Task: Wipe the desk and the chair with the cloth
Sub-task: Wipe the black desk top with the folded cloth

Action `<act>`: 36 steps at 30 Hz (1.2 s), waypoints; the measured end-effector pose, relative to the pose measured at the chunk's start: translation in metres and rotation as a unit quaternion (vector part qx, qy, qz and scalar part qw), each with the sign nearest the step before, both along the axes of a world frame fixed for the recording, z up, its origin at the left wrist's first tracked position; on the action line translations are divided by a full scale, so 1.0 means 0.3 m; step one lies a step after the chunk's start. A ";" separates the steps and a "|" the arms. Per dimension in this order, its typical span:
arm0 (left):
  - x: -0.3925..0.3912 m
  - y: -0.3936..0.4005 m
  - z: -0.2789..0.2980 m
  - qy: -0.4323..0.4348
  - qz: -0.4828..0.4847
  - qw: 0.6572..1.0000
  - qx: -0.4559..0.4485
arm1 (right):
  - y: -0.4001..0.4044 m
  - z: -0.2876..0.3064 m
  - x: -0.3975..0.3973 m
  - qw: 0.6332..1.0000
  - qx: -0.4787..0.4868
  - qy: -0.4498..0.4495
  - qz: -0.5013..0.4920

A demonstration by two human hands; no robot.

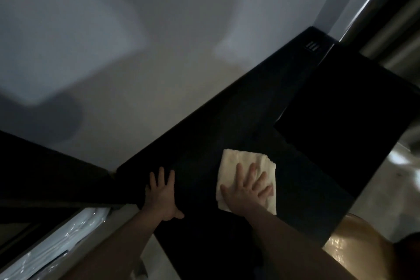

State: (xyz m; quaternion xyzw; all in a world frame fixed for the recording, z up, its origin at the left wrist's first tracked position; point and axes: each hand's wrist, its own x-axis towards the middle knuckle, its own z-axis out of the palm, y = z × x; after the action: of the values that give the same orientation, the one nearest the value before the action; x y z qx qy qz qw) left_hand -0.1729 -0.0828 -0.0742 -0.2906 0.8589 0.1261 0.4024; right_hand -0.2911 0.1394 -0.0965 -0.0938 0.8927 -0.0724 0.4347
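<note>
**Fingers flat on the desk, wiping under way**

Fingers (167,177) of the left hand (161,195) are spread out straight and lie flat on the dark, smooth desk top (302,179), near its left edge. This hand holds nothing. It looks like it is just leaning there to keep the person steady.

A little to the right, the right hand (247,191) also has its fingers straight and spread. They press down on the pale yellow folded cloth (241,161), and the cloth lies flat on the desk, in the near middle part. The hand does not curl round the cloth; it only pushes on it.

So the desk wiping seems to be going on now. The room is dim and the desk is very dark, so I cannot tell which parts are clean yet. A lot of desk lies farther away and to the right of the cloth, up to the far corner by the pale wall (136,52).

At the near right is a brown, shiny, rounded thing (354,250). It may be the chair, but I cannot be sure. No hand and no cloth is touching it, so I think the chair still needs wiping.
</note>
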 end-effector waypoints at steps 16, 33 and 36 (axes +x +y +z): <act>-0.201 0.130 -0.030 0.009 0.052 0.998 0.029 | 0.081 -0.020 -0.504 0.999 0.013 0.041 -0.003; -0.264 0.098 0.005 -0.034 0.033 0.999 0.015 | 0.212 -0.013 -0.337 1.000 0.011 0.017 -0.018; -0.364 0.105 0.044 -0.067 -0.025 0.997 -0.024 | 0.211 -0.015 -0.400 0.999 0.012 0.006 -0.052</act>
State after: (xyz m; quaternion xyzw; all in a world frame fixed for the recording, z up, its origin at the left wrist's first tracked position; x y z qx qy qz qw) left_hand -0.2823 -0.0514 -0.0609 -0.2864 0.8395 0.0758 0.4555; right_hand -0.4112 0.2028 -0.1009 -0.0431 0.8996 -0.0839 0.4265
